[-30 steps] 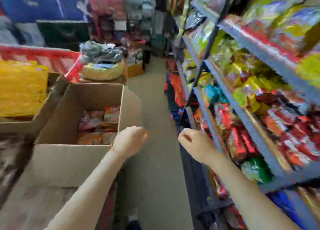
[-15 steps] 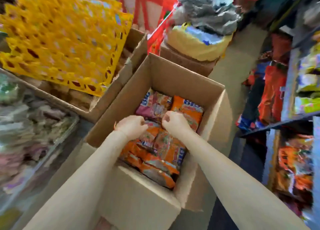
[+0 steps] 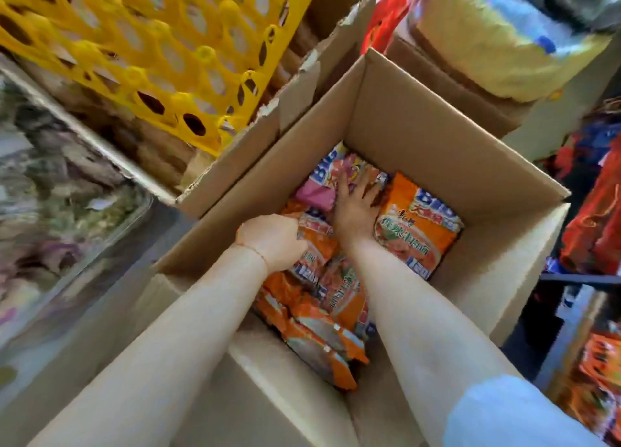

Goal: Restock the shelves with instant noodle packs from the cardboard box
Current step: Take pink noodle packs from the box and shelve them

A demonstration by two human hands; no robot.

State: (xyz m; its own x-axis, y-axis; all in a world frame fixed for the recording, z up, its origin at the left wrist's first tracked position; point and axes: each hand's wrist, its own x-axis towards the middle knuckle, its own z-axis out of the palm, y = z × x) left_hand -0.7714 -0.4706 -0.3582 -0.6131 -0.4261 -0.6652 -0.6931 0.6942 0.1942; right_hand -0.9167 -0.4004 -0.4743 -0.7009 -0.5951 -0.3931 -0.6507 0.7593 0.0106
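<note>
Noodle packs (image 3: 418, 234) (several, uncountable) fill one cardboard box (image 3: 437, 137); left hand (image 3: 272, 241) grips one, right hand (image 3: 356, 207) lies flat.

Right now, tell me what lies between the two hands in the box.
Head view: orange noodle packs fill the gap between left hand and right hand.

Legible markings: noodle packs only

"BIG" in blue-and-white letters stands on the orange noodle pack (image 3: 418, 226) in the cardboard box (image 3: 433, 117); Chinese characters below it are too blurred to read reliably.
</note>
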